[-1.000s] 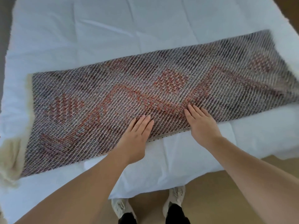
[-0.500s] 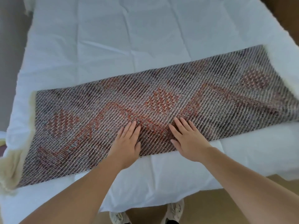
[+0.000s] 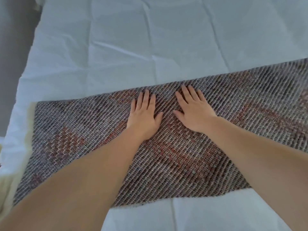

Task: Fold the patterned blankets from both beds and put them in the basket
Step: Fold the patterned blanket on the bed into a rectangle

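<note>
A patterned blanket [image 3: 241, 117], grey weave with red diamond and zigzag motifs, lies folded into a long strip across the white bed [image 3: 133, 47]. Its cream fleece underside shows at the left end. My left hand [image 3: 144, 115] lies flat on the blanket near its far edge, fingers straight and together. Beside it, my right hand [image 3: 193, 110] also presses flat on the blanket, fingers slightly spread. Both forearms stretch over the strip. No basket is in view.
White creased bedding covers the bed beyond the blanket and in front of it. A grey floor strip [image 3: 11, 64] runs along the bed's left side. The blanket's right end runs out of the frame.
Both hands have slid forward across the blanket from its near edge to its far edge, staying flat. The view has moved closer over the bed; my shoes and the floor have dropped out of sight.
</note>
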The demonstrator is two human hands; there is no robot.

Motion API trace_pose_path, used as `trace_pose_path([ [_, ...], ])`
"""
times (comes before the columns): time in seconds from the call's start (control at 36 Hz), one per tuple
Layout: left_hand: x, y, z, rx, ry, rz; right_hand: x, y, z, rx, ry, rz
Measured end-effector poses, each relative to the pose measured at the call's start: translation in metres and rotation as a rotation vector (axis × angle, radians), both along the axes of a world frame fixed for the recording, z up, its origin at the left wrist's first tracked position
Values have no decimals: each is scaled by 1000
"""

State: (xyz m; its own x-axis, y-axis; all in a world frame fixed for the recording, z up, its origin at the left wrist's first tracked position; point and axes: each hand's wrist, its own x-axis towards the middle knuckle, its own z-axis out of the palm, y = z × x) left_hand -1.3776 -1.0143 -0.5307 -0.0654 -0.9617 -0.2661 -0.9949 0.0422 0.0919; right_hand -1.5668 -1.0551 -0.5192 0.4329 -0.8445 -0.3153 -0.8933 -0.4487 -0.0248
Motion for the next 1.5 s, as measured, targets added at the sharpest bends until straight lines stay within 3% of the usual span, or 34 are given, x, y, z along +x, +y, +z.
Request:
trace_pose_path([
  [0.33, -121, -38, -3, 45, 28, -137, -170, -33, -2, 44, 132, -245],
  [0.83, -457, -44, -4, 87, 103, -403, -450, -107, -11, 15, 72, -196],
  [1.11, -539, -24, -3, 109, 205, -593, -486, -123, 5, 111, -125, -184],
  [1.31, -569, -19, 22, 53, 122, -968, -485, -109, 28, 147, -260, -235],
  [1.39, -584, -17, 29, 80, 170, -931, -488, -105, 39, 152, -263, -246],
  [1.5, -595, -19, 29, 258, 291, -776, -489, -117, 42, 172, -319, -249],
])
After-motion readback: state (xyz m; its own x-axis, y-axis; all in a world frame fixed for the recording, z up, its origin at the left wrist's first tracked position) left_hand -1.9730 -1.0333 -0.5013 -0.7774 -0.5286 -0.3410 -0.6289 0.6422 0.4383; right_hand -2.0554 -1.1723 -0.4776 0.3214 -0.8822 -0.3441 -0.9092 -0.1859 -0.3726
